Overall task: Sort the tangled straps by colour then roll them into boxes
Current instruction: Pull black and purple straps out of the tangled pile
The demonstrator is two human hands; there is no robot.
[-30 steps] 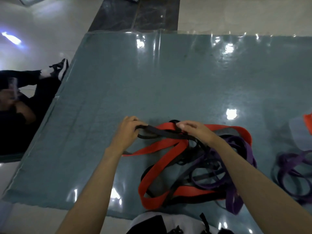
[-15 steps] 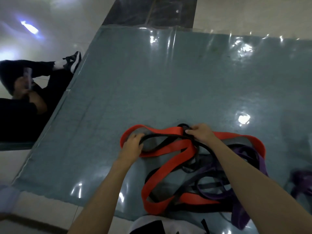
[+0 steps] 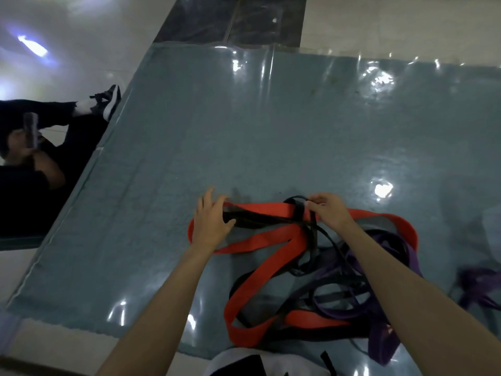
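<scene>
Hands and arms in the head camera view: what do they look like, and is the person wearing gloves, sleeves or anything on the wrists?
Both are bare. The left hand and the right hand wear no gloves, and no rings, watch or wristband show. The forearms are uncovered all the way down to the bottom edge of the picture, so no sleeve is in view. Nothing is marked or taped on them.

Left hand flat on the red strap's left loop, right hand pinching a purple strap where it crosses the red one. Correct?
Not quite. In the head view the right hand pinches a black strap, not a purple one, where it crosses the red strap. The purple straps lie nearer the person, under the right forearm. The left hand does lie open on the red strap's left loop.
</scene>
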